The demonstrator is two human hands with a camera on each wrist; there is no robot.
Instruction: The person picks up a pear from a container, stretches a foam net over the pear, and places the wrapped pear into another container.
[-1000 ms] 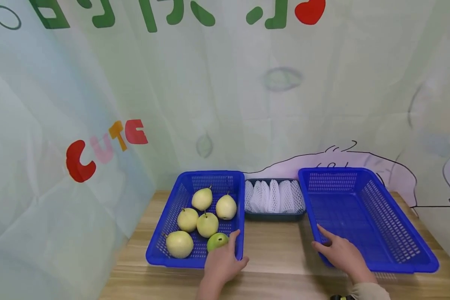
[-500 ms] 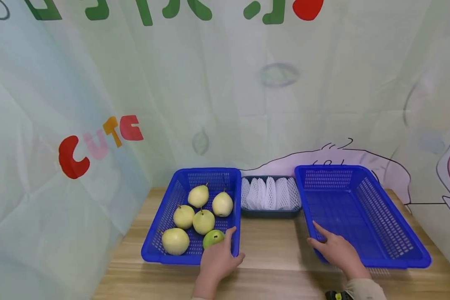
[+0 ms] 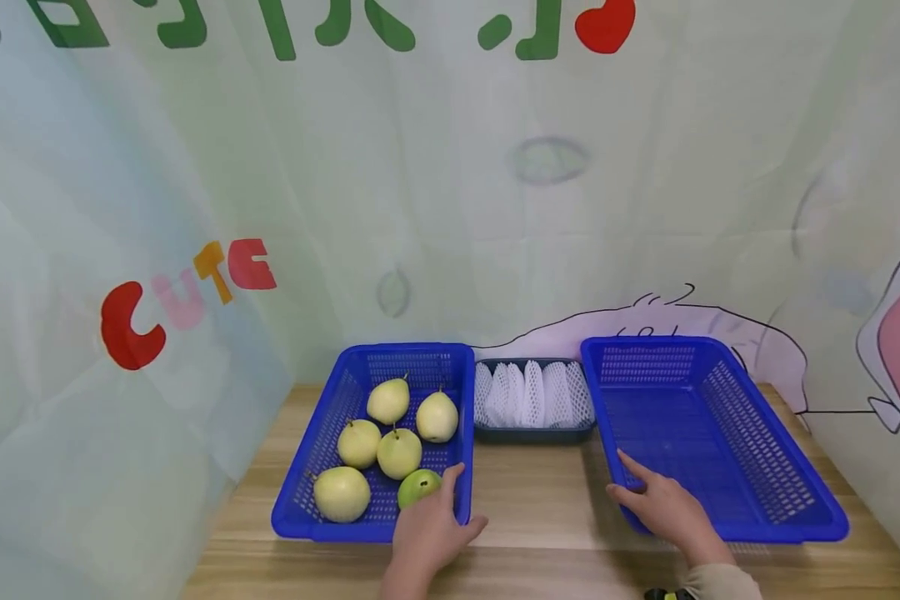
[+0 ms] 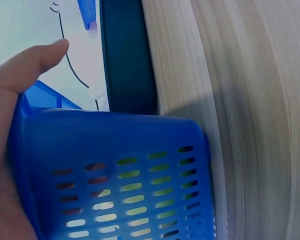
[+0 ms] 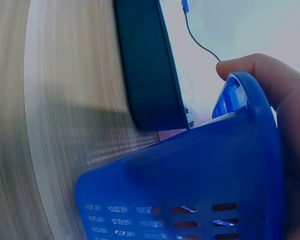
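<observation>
My left hand (image 3: 429, 533) rests over the near right corner of the left blue plastic basket (image 3: 467, 417), fingers inside and thumb held out past the rim. Several yellow pears (image 3: 399, 454) lie in that basket, along with a round green fruit (image 3: 417, 487) partly covered by the hand. At the right blue basket (image 3: 602, 421), my right hand (image 3: 667, 504) lies across the left rim, index finger reaching over it and thumb outside. Both wrist views show the palm at the rim, the thumb (image 4: 45, 57) raised off the wall; finger colour shows through the slots.
Between the baskets, at the back, stands a dark tray (image 3: 536, 435) of white foam net sleeves (image 3: 532, 396). Everything stands on a wooden table (image 3: 528, 492). A printed cloth backdrop (image 3: 450, 208) rises right behind.
The whole head view has shifted, so baskets and hands appear slightly farther left. Hands and baskets keep their positions relative to each other.
</observation>
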